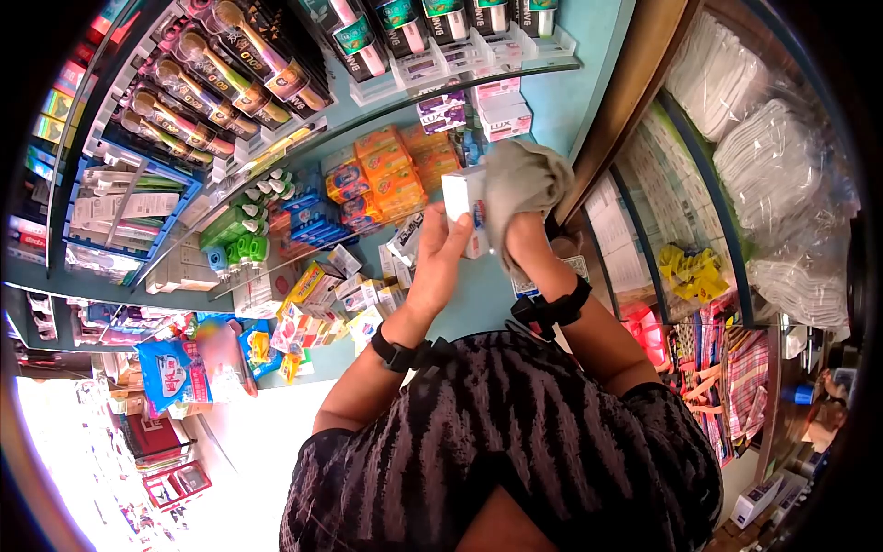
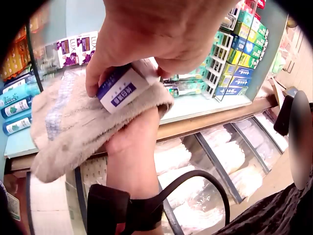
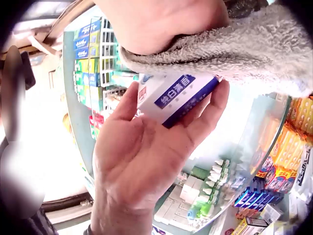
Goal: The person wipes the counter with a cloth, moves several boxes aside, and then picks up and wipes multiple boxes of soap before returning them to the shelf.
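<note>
My left hand [image 1: 441, 258] pinches a small white box [image 1: 463, 202] between thumb and fingers. The box, with a blue-purple band and printed characters, shows its printed face in the right wrist view. A beige-grey terry cloth [image 2: 68, 122] wraps over my right hand [image 3: 166, 22] and lies against the box. Most of the right fingers are hidden in the cloth's folds. Both hands are close together above a pale blue shelf [image 1: 483, 299], with the box between them.
Orange soap packs [image 1: 382, 170] and LUX boxes [image 1: 506, 115] stand behind a glass shelf edge [image 1: 368, 106]. Small cartons [image 1: 317, 285] lie in a heap on the left. To the right, a wooden post [image 1: 635, 101] borders bins of plastic-wrapped white goods [image 1: 773, 147].
</note>
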{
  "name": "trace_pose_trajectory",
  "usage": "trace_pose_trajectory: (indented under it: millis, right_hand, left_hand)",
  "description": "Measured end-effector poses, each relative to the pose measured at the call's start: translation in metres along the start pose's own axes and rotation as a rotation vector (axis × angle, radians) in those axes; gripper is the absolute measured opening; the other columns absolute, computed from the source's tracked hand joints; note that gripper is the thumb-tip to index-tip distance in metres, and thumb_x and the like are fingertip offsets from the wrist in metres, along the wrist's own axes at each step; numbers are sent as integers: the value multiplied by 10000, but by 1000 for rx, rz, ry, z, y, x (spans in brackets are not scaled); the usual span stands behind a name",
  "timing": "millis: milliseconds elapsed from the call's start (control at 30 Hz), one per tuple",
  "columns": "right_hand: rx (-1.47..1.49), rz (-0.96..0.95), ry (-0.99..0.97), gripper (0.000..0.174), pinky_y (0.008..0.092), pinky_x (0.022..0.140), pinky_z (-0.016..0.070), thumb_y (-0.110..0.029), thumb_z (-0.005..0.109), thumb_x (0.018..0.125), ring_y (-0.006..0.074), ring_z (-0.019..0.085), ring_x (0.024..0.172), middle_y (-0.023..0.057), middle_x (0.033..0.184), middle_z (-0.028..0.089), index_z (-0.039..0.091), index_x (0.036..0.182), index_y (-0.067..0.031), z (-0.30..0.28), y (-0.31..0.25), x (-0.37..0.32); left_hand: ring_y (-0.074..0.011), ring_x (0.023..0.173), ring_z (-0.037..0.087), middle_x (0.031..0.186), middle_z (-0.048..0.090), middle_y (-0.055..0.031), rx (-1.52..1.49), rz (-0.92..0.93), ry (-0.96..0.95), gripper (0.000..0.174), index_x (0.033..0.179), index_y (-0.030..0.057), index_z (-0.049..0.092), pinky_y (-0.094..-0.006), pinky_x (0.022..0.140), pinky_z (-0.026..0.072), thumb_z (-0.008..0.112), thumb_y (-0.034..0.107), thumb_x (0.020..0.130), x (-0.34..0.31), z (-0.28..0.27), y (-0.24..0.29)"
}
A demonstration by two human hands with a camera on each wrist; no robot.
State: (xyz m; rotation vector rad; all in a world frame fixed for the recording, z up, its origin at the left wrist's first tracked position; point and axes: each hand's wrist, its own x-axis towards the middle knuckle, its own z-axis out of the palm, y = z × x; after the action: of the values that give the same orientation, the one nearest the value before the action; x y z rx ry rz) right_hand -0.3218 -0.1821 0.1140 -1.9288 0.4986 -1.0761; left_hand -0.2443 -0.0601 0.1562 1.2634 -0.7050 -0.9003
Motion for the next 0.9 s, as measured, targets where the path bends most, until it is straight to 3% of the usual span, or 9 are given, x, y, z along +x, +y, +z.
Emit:
trace_pose_trajectory:
  millis: [33, 167, 267, 467, 500, 600, 667, 733, 900]
  right_hand:
    - [-350, -235, 11, 415, 430, 1026, 293, -197, 502, 900, 320, 415, 1207, 182, 1288, 454, 444, 1275, -30, 1, 1, -1]
    - [-94, 21, -214, 459, 429, 1037, 280, -208, 542, 880, 322, 403, 1221, 163, 1303, 447, 433, 1288, -30, -9, -34, -1]
    - [-332, -300, -226, 467, 427, 1020, 308, -233, 553, 881, 306, 413, 1216, 155, 1306, 439, 429, 1287, -37, -14, -26, -13]
    - [-212, -184, -91, 506, 420, 1009, 334, -250, 612, 841, 303, 454, 1165, 145, 1234, 489, 443, 1266, -36, -18, 5, -27]
    - [-114, 15, -120, 440, 386, 970, 392, -254, 560, 888, 262, 516, 1089, 120, 1174, 531, 452, 1251, -30, -28, -6, -19]
    - [969, 612, -127, 384, 344, 918, 446, -250, 476, 940, 208, 554, 1037, 104, 1179, 542, 455, 1249, -24, -33, 2, -10]
    - [1327, 815, -135, 383, 321, 884, 471, -243, 424, 962, 173, 557, 1036, 107, 1232, 525, 442, 1263, -7, -21, -12, -11]
    - [1185, 743, -34, 387, 320, 886, 469, -256, 412, 966, 172, 562, 1023, 109, 1205, 536, 443, 1260, -7, -17, -13, -19]
    - [756, 495, -92, 412, 300, 914, 432, -162, 506, 915, 162, 518, 1079, 94, 1229, 502, 415, 1283, 0, -19, -12, -21]
  left_hand:
    - [-81, 938, 489, 1023, 536, -18, 17, 1, 35, 306, 1171, 82, 437, -228, 774, 383, 383, 320, 987, 1, 3, -2]
    - [-123, 1028, 504, 1119, 533, -46, -181, -29, 59, 263, 1151, 104, 429, -276, 863, 394, 333, 299, 1003, 0, 11, 9]
    - [-157, 1112, 486, 1216, 506, -55, -305, -27, 12, 331, 1242, 78, 396, -303, 927, 384, 338, 299, 1003, 2, 11, 7]
    - [-146, 1035, 546, 1134, 567, -45, -317, -116, 23, 368, 1239, 65, 450, -308, 887, 429, 391, 324, 983, -3, 9, 11]
    - [-138, 993, 561, 1095, 580, -45, -431, -173, 18, 362, 1202, 56, 468, -306, 861, 442, 401, 333, 979, -3, 6, 13]
    - [-128, 890, 598, 1010, 609, -36, -428, -279, -80, 377, 1146, 62, 510, -297, 778, 473, 396, 376, 971, -1, -4, 9]
    - [-123, 898, 596, 1021, 607, -37, -383, -331, -53, 389, 1142, 64, 515, -291, 771, 474, 384, 388, 973, -1, 10, 8]
    - [-132, 915, 602, 1057, 608, -38, -375, -343, -87, 423, 1186, 64, 505, -290, 790, 478, 371, 405, 976, 0, 6, 5]
    - [-167, 967, 605, 1109, 607, -60, -530, -336, -191, 464, 1244, 71, 477, -321, 846, 484, 356, 430, 976, -3, -6, 1]
